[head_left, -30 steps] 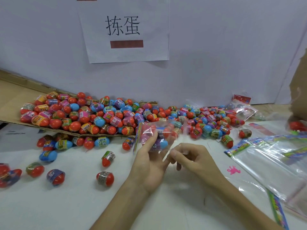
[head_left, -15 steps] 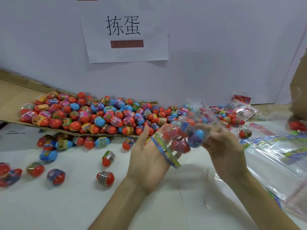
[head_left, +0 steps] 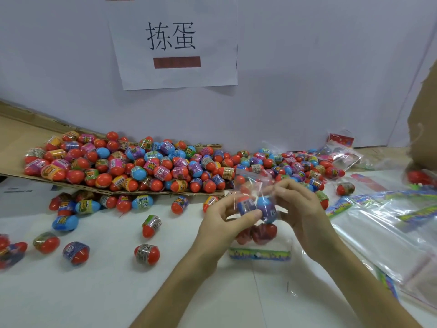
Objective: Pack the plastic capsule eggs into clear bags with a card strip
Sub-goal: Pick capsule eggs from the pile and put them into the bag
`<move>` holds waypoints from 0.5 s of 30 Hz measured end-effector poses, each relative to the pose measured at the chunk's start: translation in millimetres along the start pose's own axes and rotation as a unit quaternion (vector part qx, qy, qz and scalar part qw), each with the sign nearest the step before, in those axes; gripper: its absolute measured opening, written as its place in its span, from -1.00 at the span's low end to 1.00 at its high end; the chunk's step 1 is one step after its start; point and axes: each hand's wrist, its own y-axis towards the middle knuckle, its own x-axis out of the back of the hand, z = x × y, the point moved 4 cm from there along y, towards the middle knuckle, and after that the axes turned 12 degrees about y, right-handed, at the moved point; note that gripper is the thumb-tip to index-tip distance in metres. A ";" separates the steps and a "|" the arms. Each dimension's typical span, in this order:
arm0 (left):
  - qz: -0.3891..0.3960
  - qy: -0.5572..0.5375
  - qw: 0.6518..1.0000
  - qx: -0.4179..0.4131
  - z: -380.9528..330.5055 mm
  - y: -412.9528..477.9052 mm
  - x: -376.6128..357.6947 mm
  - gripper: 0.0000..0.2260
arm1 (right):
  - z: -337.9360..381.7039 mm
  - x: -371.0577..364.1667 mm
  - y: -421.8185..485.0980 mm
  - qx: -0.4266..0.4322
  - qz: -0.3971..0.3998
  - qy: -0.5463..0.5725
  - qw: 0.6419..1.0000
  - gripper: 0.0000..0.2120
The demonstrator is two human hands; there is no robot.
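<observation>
Both hands are together at the middle of the table, clamped on the same clear bag (head_left: 251,185). The left hand (head_left: 224,221) pinches it from one side, thumb across the front. The right hand (head_left: 305,209) has its fingers curled onto the crumpled top. Inside the bag a blue and purple egg (head_left: 267,208) sits up between the fingers, with red eggs (head_left: 262,233) below it. The card strip (head_left: 259,254) is at the bottom end, lying level just over the white table (head_left: 71,292). Whether it touches the table, I cannot tell. The thumb and fingers hide part of the bag, so the count inside is not clear.

Behind the hands a big heap of capsule eggs (head_left: 118,166) lies on a flat cardboard sheet (head_left: 14,129) against the wall and spills off it toward the right. The raised bag blocks some of that heap. Stray eggs dot the table on the left, one red with a grey band (head_left: 147,254) nearest the left forearm and one with a green band (head_left: 151,226) a little further back. On the right lies a pile of empty clear bags (head_left: 378,228) with green strips, just beside the right forearm. Further back a few filled bags (head_left: 340,150) rest by the wall. A brown box (head_left: 425,129) stands at the right edge. A paper sign (head_left: 175,43) hangs on the wall above.
</observation>
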 end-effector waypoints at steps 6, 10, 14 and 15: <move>-0.057 0.012 0.998 -0.024 -0.9 0.3 4.7 -0.88 | -10.9 -6.7 -3.1 -0.032 -0.009 -0.089 0.995 -0.72; -0.072 0.015 0.997 -0.019 1.9 1.4 3.8 -0.83 | -7.1 -8.9 -3.6 -0.011 0.013 -0.086 0.996 -0.82; -0.045 0.014 0.999 -0.023 2.9 1.3 4.2 -0.78 | -5.8 -8.0 -4.1 -0.003 0.025 -0.075 0.997 -0.89; -0.031 0.010 0.999 -0.014 3.4 1.1 3.1 -0.76 | -5.4 -7.7 -4.4 0.001 0.021 -0.075 0.997 -0.90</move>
